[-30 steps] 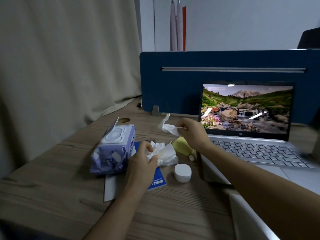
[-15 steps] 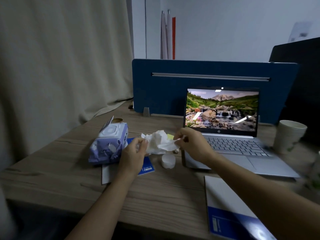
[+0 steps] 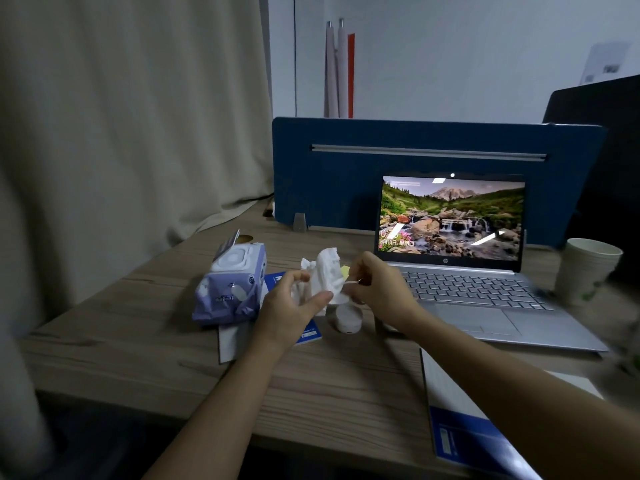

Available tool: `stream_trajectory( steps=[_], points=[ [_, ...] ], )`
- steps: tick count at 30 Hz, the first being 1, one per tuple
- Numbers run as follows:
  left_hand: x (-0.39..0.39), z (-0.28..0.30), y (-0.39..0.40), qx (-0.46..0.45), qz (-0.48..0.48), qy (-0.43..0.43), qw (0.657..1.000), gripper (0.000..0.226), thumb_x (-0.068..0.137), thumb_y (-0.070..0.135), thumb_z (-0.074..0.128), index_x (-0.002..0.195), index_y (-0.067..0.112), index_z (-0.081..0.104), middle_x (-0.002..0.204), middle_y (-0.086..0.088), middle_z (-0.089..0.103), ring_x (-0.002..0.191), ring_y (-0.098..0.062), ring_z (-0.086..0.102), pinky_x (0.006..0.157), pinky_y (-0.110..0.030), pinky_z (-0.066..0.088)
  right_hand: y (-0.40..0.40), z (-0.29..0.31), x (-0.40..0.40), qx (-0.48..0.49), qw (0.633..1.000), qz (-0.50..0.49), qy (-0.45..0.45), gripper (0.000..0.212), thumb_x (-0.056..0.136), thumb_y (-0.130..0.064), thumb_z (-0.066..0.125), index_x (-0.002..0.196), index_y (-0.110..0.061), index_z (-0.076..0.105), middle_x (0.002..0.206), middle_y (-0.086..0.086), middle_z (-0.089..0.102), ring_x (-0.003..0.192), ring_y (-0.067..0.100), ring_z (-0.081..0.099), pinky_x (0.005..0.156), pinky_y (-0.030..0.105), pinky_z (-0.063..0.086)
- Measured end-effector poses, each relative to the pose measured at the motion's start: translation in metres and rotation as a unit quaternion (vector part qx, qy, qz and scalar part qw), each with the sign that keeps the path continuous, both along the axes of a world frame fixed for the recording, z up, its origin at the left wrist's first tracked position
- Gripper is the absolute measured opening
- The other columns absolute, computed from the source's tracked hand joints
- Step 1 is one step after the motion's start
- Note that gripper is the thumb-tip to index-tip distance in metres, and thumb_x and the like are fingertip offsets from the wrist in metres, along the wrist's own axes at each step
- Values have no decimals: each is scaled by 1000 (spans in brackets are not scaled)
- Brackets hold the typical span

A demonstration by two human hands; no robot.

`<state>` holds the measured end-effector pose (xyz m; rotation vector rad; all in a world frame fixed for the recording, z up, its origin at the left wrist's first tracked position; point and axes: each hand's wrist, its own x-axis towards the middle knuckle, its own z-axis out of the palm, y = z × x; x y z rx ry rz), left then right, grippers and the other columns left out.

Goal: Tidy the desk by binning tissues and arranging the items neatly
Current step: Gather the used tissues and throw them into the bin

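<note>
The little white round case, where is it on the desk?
The small white round case sits on the wooden desk just left of the laptop, below the crumpled tissues and right of the blue booklet.

A beige fabric curtain (image 3: 121, 133) is seen hanging far to the left of the grip. A dark blue felt divider panel (image 3: 415, 161) with a silver rail is set upright beyond the grip, along the far edge of the wooden bench (image 3: 329, 386). Behind that panel, pale rolled tubes (image 3: 335, 69) beside a red strip are propped against the white wall (image 3: 467, 53).
</note>
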<state>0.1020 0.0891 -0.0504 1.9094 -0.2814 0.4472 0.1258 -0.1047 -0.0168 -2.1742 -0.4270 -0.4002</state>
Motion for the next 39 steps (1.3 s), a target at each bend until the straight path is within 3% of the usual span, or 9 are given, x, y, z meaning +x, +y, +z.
stream_trajectory(
  steps=[7, 11, 18, 22, 24, 27, 32, 35, 39],
  points=[
    [9, -5, 2, 10, 37, -32, 999, 27, 82, 32, 76, 97, 36, 54, 93, 24, 59, 84, 17, 56, 61, -1, 40, 1, -7, -2, 24, 999, 26, 8, 23, 88, -10, 66, 90, -30, 55, 85, -1, 70, 74, 12, 69, 65, 36, 59],
    [9, -5, 1, 18, 32, -47, 998, 26, 82, 30, 76, 96, 35, 55, 91, 21, 60, 85, 22, 52, 63, -1, 41, -2, -5, -11, 38, 998, 35, -26, 10, 91, -25, 65, 97, -24, 57, 92, -6, 66, 78, 10, 65, 67, 34, 56],
    [-2, 3, -6, -35, 1, -76, 996, 28, 81, 26, 77, 97, 34, 55, 100, 26, 64, 93, 19, 54, 70, -1, 41, -3, 13, -37, 76, 995, 51, -32, 53, 82, -41, 73, 127, -22, 51, 130, -4, 54, 114, 10, 54, 88, 35, 54],
    [-16, 14, -17, -67, -51, -106, 991, 52, 77, 11, 80, 117, 20, 49, 110, 23, 58, 99, 11, 57, 76, -6, 45, -19, 21, -50, 73, 996, 45, -30, 52, 83, -36, 74, 128, -20, 53, 128, -5, 56, 114, 8, 54, 94, 28, 47],
    [-27, 21, -27, -87, -81, -93, 989, 60, 76, 9, 81, 123, 25, 46, 111, 33, 56, 101, 9, 58, 77, -8, 46, -32, 21, -59, 87, 995, 51, -5, 51, 84, -41, 73, 128, -27, 52, 125, -15, 55, 113, 5, 55, 91, 26, 48],
    [-45, 31, -45, -85, -128, -64, 986, 62, 78, 15, 80, 124, 36, 45, 120, 23, 55, 105, 5, 59, 76, -12, 49, -51, 23, -79, 139, 986, 77, 41, 54, 82, -45, 72, 130, -34, 51, 120, -25, 53, 108, 2, 59, 82, 21, 54],
    [-77, 40, -84, -79, -216, -22, 973, 53, 77, 14, 80, 120, 30, 52, 118, 4, 66, 103, -8, 67, 75, -29, 58, -88, 29, -118, 178, 976, 84, 87, 40, 84, -41, 68, 122, -35, 56, 117, 3, 63, 97, 16, 69, 79, 36, 60],
    [-96, 45, -109, -79, -265, 3, 961, 49, 76, 11, 80, 118, 21, 55, 116, 0, 68, 105, -14, 67, 77, -32, 58, -116, 33, -146, 190, 973, 74, 105, 32, 88, -29, 65, 120, -33, 59, 113, 8, 65, 94, 22, 71, 79, 36, 60],
    [-119, 49, -145, -89, -322, 33, 942, 46, 76, 17, 82, 114, 26, 59, 112, 4, 71, 104, -13, 67, 78, -29, 57, -155, 38, -184, 212, 968, 52, 122, 34, 89, -26, 66, 121, -35, 61, 120, 7, 64, 101, 22, 69, 82, 35, 59]
  ],
)
